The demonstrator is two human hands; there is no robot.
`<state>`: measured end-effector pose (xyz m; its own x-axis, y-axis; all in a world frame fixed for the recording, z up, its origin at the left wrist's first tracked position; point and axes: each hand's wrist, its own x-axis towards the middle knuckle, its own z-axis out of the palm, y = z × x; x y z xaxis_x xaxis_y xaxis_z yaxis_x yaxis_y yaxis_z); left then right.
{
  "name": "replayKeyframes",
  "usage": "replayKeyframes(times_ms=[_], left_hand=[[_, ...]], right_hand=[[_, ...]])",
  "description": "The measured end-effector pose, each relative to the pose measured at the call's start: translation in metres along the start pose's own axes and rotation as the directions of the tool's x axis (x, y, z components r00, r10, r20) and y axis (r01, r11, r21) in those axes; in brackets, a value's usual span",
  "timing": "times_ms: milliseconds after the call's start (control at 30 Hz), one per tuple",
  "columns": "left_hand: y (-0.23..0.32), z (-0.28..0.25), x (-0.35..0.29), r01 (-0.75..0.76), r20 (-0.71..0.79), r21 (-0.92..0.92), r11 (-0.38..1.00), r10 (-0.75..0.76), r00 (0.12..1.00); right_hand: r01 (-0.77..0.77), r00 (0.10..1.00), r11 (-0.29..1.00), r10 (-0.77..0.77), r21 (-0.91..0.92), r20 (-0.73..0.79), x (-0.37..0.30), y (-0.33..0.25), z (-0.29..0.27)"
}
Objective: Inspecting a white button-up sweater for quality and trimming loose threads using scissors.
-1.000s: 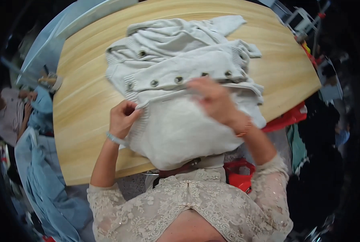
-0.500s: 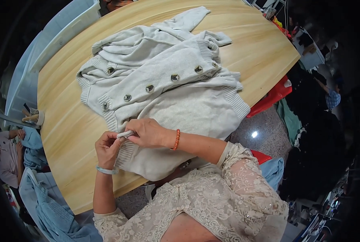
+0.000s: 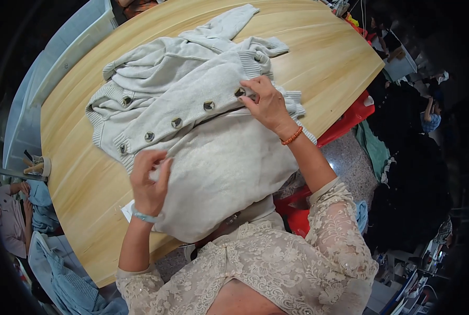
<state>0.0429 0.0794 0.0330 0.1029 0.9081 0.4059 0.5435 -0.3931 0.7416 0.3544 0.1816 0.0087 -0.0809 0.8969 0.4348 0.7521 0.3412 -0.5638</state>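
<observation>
A pale grey knitted cardigan (image 3: 218, 163) lies spread on the wooden table, its near part hanging over the edge by my body. Large dark buttons run along its front band; one of them, a button (image 3: 208, 105), sits left of my right hand. My right hand (image 3: 267, 106) reaches over the band with thumb and forefinger apart, either side of another button. Whether the fingertips touch the knit is hard to tell. Above the cardigan's left near part, my left hand (image 3: 150, 181) is open with curved fingers, slightly blurred, holding nothing.
A white plastic bin (image 3: 71, 63) stands at the table's far left edge. A small cup with tools (image 3: 43, 167) is at the left edge. A co-worker (image 3: 11, 218) handles blue knitwear at left. Red plastic (image 3: 350, 118) and a dark heap (image 3: 413, 178) lie at right.
My hands have parted from a pinched edge of the cardigan. The right moved up and right to the button band; the left opened. The cardigan's near left part has dropped from view.
</observation>
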Motion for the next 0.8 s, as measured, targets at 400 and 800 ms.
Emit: replayKeyframes(times_ms=[400,800], left_hand=[[0.01,0.158,0.107,-0.216,0.098,0.388,0.896,0.193,0.976],[0.007,0.173,0.104,-0.269,0.043,0.35,0.897,0.272,0.961]], right_hand=[[-0.002,0.999,0.994,0.006,0.107,-0.038,-0.012,0.01,0.002],[-0.021,0.996,0.981,0.037,0.191,-0.079,-0.04,0.022,-0.017]])
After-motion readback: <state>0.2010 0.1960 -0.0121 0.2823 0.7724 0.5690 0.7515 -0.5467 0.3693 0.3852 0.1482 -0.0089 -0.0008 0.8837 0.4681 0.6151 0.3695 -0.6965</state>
